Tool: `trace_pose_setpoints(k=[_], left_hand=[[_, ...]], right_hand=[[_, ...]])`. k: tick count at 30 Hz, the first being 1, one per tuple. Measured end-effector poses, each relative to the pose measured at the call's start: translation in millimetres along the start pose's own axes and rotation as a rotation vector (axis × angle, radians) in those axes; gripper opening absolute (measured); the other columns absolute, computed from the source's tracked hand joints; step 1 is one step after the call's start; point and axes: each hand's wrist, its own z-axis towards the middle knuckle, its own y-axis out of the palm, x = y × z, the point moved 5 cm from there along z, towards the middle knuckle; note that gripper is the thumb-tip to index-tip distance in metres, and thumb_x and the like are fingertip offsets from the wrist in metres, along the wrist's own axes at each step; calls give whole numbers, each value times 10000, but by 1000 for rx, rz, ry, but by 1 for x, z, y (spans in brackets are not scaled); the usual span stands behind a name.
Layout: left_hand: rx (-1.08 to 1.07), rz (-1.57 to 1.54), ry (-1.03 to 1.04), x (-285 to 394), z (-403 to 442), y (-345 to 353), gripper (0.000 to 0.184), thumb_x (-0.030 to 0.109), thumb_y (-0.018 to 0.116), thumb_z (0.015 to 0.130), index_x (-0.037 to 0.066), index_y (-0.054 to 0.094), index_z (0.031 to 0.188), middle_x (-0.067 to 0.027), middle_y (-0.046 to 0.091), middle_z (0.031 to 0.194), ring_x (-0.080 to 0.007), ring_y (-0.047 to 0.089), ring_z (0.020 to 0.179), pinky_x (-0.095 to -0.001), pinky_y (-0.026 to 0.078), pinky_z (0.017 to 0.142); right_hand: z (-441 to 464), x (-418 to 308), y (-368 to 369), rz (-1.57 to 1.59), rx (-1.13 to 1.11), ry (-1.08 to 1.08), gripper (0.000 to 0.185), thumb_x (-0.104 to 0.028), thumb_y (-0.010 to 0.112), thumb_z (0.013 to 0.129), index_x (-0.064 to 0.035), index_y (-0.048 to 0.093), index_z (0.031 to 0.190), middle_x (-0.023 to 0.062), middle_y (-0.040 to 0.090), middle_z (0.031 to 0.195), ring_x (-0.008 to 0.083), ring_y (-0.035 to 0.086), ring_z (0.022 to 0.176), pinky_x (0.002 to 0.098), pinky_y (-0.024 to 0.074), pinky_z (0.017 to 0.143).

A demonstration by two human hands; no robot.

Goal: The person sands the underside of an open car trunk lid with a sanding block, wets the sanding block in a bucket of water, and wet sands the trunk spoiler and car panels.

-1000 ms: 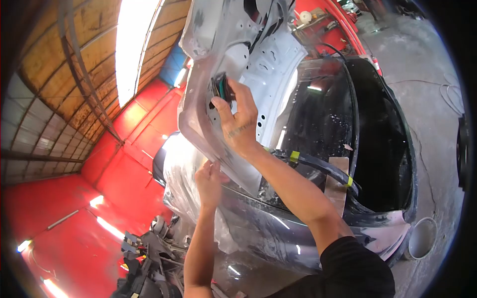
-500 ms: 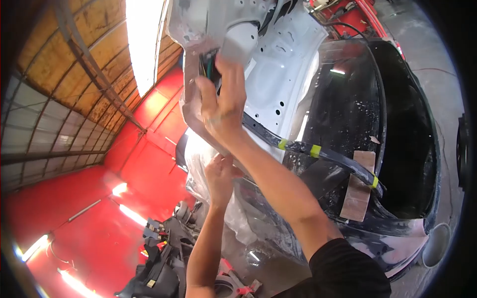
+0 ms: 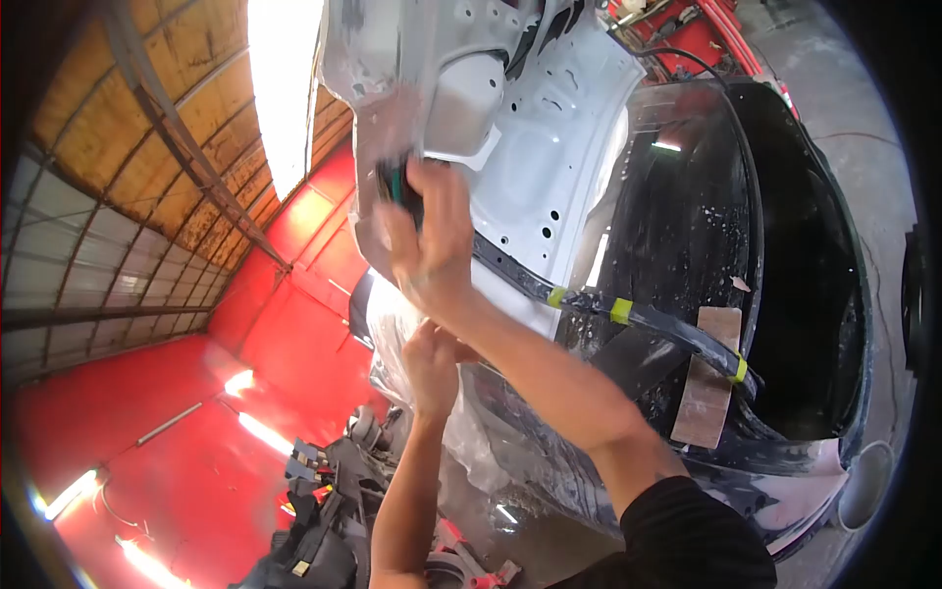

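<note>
My right hand [image 3: 437, 231] is wrapped round a dark sanding block [image 3: 400, 191] with a green stripe, blurred by motion. The block lies against a dusty, brownish-grey strip along the edge of a bare grey car body panel [image 3: 378, 123]. Below it, my left hand [image 3: 432, 368] has its fingers curled at the panel's lower edge. My right forearm passes in front and partly hides those fingertips. The panel's pale inner face [image 3: 530, 167] has several holes.
Right of the panel is a dark, dusty car window [image 3: 677, 216]. A black strip with yellow tape [image 3: 623, 310] crosses it, beside a wooden board [image 3: 708, 378]. Clear plastic sheeting [image 3: 471, 432] hangs below my hands. Dark parts [image 3: 334, 520] are piled lower left, before a red wall [image 3: 285, 324].
My right hand has moved down along the panel edge with the sanding block, uncovering the upper part of the panel. My left hand stays at about the same place.
</note>
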Motion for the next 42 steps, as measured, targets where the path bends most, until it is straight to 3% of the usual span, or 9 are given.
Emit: trace_pose_setpoints(k=[4,8,11,12,16,19,31,34,42], left_hand=[[-21,84,-53,-3,-1,-3,231,63,550,1037,-93,670,1158,-117,737,825,-175,724,669,-281,585,657],[-5,-38,22,-4,0,2,231,33,545,1015,-100,666,1161,-120,738,864,-183,735,703,-294,594,659],[-17,-49,-77,-2,-3,-2,231,-29,534,972,-111,662,1146,-114,739,935,-177,744,781,-297,607,672],[-17,2,-91,2,-3,-1,228,-33,530,971,-109,661,1142,-112,739,941,-176,743,793,-303,614,686],[-31,-99,-16,-9,-3,-5,233,-33,528,979,-117,653,1157,-113,740,958,-183,744,808,-319,631,723],[-19,-59,-10,-1,-1,0,245,25,503,1023,-83,666,1170,-110,730,787,-186,740,684,-304,605,649],[-15,38,-24,-4,-1,-1,252,43,518,1025,-92,663,1180,-115,737,794,-190,733,670,-297,588,633],[-40,-1,-52,-7,-2,-5,255,-51,543,954,-123,648,1175,-110,731,876,-174,736,765,-313,615,673],[-1,46,-28,-6,0,-2,272,135,567,1068,-84,672,1191,-99,726,752,-161,710,652,-274,549,624]], right_hand=[[49,-7,4,-127,49,-146,375,-128,745,897,48,584,1186,224,584,1014,382,573,900,462,492,808],[-37,17,7,18,-15,52,363,-146,752,902,45,578,1157,237,579,1048,410,572,931,471,483,808],[29,-8,2,-87,-25,-129,395,-150,747,912,55,572,1201,245,578,1064,420,587,934,478,495,816],[38,1,7,10,-2,1,410,-8,702,868,89,559,1240,267,536,1088,428,531,927,510,455,798],[-9,2,4,25,-5,25,434,23,726,825,86,566,1223,252,538,1077,408,531,898,463,455,764],[4,0,4,55,-3,19,371,-123,718,918,59,567,1204,221,581,1044,406,585,922,468,490,809],[57,2,5,-39,75,-127,407,-133,739,910,70,569,1218,240,583,1053,410,576,920,473,488,812],[19,6,9,2,39,56,385,-129,737,903,70,571,1188,234,575,1023,413,571,889,478,484,797],[40,5,9,-62,51,-88,364,-80,754,867,68,575,1148,239,565,1001,412,566,887,467,491,774]])
